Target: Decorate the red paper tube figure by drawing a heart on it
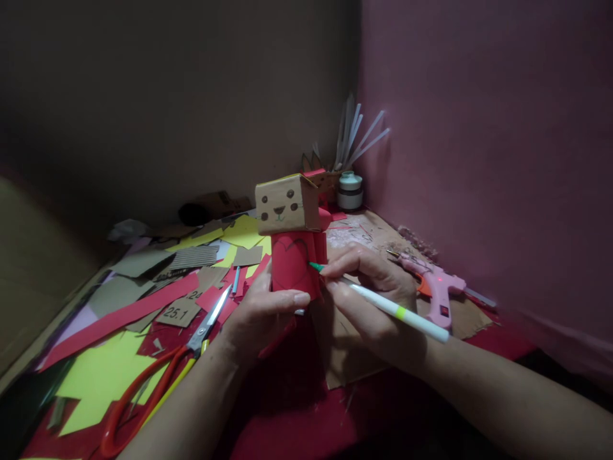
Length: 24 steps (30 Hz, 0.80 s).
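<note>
My left hand point(261, 310) is wrapped round the lower part of a cardboard animal figure point(290, 259), its thumb across the front. The figure has a box-shaped head with a drawn face and a red paper body bearing a dark heart outline. Between the thumb and fingers of my right hand point(371, 287) is a white marker point(397, 311) with a green tip. That tip is at the right edge of the heart; whether it touches the paper I cannot tell. Red-handled scissors point(165, 370) lie beside my left forearm, blades pointing away.
A pink glue gun point(438, 287) with a lit red light lies to the right. Glue sticks point(357, 137) stand at the back near a white jar point(350, 191) and another cardboard figure point(325, 182). Yellow paper point(103, 377), a red strip point(124, 319) and cardboard scraps cover the left.
</note>
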Each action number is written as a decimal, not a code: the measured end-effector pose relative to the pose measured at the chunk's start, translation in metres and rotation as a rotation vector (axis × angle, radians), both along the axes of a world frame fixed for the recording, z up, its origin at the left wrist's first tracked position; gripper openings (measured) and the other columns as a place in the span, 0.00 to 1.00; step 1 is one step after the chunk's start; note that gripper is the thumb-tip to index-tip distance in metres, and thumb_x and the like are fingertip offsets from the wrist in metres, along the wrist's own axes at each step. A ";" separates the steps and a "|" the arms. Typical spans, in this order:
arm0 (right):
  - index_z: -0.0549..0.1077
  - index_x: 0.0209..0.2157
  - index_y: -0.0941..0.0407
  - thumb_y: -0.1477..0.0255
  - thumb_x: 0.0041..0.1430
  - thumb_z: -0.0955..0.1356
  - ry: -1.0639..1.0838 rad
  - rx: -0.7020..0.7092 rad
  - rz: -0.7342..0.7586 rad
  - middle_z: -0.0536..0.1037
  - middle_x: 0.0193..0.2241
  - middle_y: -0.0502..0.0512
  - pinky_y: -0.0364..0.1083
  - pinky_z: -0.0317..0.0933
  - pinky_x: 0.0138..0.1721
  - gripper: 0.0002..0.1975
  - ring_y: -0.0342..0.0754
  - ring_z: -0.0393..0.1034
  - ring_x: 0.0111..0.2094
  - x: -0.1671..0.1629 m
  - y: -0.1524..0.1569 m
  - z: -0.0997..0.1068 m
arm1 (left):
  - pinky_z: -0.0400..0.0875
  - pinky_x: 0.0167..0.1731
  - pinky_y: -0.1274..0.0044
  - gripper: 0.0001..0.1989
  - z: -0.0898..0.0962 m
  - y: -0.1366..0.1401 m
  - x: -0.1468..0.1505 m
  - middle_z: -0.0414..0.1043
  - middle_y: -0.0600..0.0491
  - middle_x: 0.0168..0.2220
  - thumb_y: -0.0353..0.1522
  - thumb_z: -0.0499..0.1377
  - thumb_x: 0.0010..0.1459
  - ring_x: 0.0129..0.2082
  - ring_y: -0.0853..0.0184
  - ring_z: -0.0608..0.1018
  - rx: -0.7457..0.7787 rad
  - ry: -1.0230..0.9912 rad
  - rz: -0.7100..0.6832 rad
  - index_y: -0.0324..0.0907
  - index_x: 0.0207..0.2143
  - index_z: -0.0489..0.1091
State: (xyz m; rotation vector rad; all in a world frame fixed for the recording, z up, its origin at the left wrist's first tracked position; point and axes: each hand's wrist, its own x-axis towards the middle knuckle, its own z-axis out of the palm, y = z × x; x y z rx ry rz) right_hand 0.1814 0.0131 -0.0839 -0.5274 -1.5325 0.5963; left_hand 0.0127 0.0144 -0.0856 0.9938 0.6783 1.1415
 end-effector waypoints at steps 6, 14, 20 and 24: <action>0.74 0.32 0.53 0.79 0.57 0.68 0.062 -0.098 0.033 0.73 0.23 0.46 0.43 0.61 0.24 0.06 0.42 0.66 0.24 -0.001 -0.003 0.003 | 0.76 0.34 0.76 0.16 0.001 0.001 0.002 0.79 0.51 0.30 0.27 0.72 0.43 0.30 0.65 0.78 0.028 -0.007 -0.017 0.38 0.37 0.77; 0.74 0.36 0.52 0.78 0.59 0.69 0.095 -0.136 0.046 0.72 0.23 0.45 0.42 0.59 0.21 0.06 0.42 0.66 0.23 -0.003 -0.004 -0.002 | 0.75 0.32 0.78 0.08 0.004 0.001 0.002 0.75 0.54 0.24 0.25 0.72 0.44 0.24 0.69 0.75 0.026 -0.038 -0.047 0.39 0.28 0.76; 0.75 0.37 0.52 0.78 0.60 0.68 0.077 -0.067 0.023 0.72 0.24 0.46 0.44 0.61 0.25 0.07 0.44 0.69 0.26 -0.004 -0.001 -0.007 | 0.74 0.32 0.78 0.15 0.000 0.001 0.002 0.77 0.53 0.29 0.27 0.72 0.44 0.27 0.68 0.77 -0.023 -0.085 -0.053 0.39 0.36 0.76; 0.76 0.39 0.51 0.80 0.61 0.68 0.066 0.051 0.005 0.76 0.31 0.49 0.46 0.66 0.33 0.10 0.46 0.72 0.32 -0.003 0.003 -0.012 | 0.74 0.33 0.77 0.17 -0.006 0.004 0.001 0.78 0.53 0.30 0.27 0.72 0.43 0.28 0.67 0.77 0.009 -0.114 -0.063 0.39 0.37 0.75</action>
